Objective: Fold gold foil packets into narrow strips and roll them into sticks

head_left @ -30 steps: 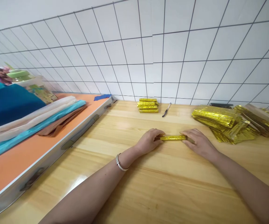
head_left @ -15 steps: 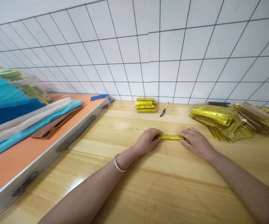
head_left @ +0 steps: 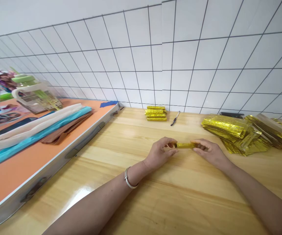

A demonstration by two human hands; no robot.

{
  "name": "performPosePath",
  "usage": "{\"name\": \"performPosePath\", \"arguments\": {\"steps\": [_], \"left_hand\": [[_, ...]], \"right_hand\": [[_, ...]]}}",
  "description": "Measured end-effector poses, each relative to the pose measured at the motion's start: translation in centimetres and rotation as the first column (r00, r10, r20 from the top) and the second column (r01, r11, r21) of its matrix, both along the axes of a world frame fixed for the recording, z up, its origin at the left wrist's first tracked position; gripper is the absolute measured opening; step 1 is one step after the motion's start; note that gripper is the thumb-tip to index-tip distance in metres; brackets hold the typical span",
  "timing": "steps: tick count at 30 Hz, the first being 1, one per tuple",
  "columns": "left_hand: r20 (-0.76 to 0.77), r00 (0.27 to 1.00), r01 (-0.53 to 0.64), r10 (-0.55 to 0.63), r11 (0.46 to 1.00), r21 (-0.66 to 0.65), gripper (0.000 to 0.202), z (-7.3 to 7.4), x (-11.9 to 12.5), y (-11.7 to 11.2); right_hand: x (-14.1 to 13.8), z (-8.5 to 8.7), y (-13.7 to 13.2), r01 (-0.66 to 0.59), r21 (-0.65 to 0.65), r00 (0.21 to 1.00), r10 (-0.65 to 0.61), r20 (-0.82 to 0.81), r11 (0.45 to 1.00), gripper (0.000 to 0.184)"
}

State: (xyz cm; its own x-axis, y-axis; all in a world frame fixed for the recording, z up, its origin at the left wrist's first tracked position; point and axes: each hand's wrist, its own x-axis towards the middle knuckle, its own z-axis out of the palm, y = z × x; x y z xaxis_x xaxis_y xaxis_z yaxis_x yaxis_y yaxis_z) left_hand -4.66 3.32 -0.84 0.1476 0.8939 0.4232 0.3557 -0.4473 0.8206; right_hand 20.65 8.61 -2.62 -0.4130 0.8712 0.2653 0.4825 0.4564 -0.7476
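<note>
Between my two hands is a short roll of shiny gold foil, held level just above the wooden table. My left hand, with a silver bangle on the wrist, pinches the roll's left end between thumb and fingers. The right end is pinched by my right hand. A small stack of similar gold foil rolls lies near the wall. To its right rests a pen.
A heap of flat gold foil strips lies at the right, near a black object. On the left, an orange board with a raised edge carries rolled blue, cream and brown sheets and a clear green-lidded container.
Both hands have lifted the gold roll slightly off the table and tilted it, showing its left end. The view has shifted a little to the left, and a large blue sheet at the far left is gone.
</note>
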Motion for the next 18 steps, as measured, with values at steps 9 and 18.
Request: {"name": "performPosePath", "arguments": {"steps": [9, 18], "left_hand": [[-0.160, 0.987, 0.038, -0.010, 0.984, 0.172, 0.020, 0.38, -0.02, -0.26], [-0.329, 0.944, 0.089, -0.002, 0.964, 0.251, 0.015, 0.40, -0.17, -0.23]], "right_hand": [[0.10, -0.45, 0.27, -0.092, 0.162, 0.987, 0.068, 0.146, 0.983, 0.034], [-0.33, -0.43, -0.11, -0.188, 0.371, 0.944, 0.064, 0.322, 0.909, 0.042]]}}
